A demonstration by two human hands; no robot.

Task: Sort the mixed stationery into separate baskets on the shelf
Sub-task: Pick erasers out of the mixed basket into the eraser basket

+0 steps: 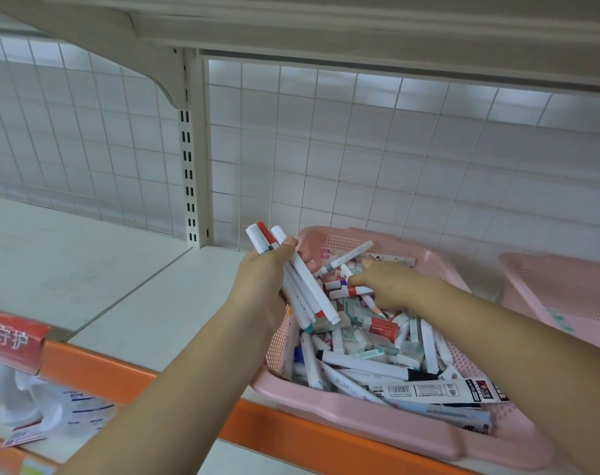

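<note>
A pink basket (360, 419) stands on the white shelf (120, 279), filled with mixed stationery (377, 351): white markers, erasers and packaged pens. My left hand (264, 286) grips a bundle of several white markers (305, 286) with red and teal caps, held above the basket's left rim. Inside the basket, my right hand (391, 286) pinches a white marker with a red band (350, 292) that lies on top of the pile.
A second pink basket (562, 296) stands to the right, partly cut off. The shelf has an orange front edge (96, 368), a wire-grid back and a slotted upright post (189, 173). A red label (11, 337) and packaged goods sit on the lower left.
</note>
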